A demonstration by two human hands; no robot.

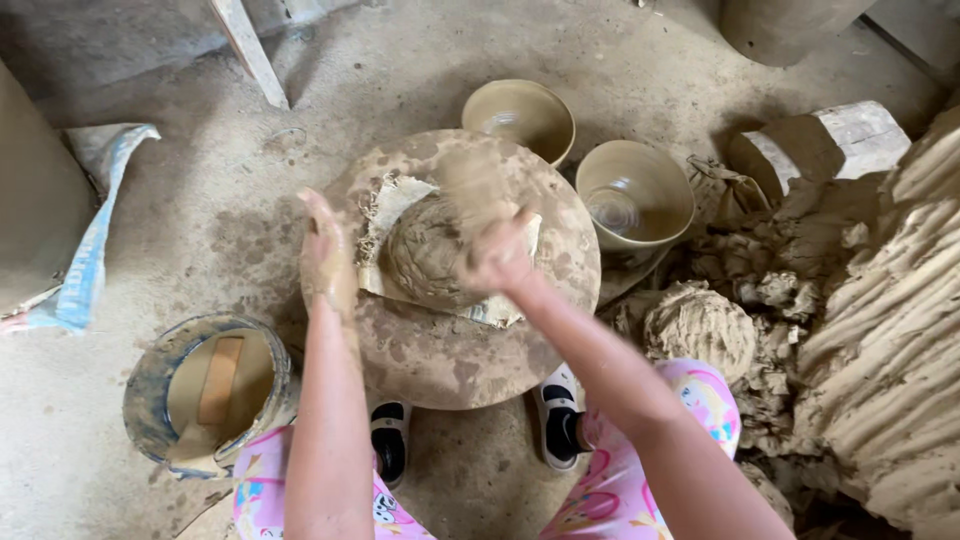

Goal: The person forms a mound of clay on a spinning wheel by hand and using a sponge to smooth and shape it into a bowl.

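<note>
Over a clay-smeared wheel, two muddy hands work a clay lump.

Largest first: the round wheel sits on the floor between the person's shoes, with the domed lump on a torn sheet near its middle. Both forearms reach forward from the knees. The right hand is closed around a blurred wad of clay just above the lump's right side (motion smears its edges). The left hand stands open, palm inward, beside the lump's left, apart from it.
</note>
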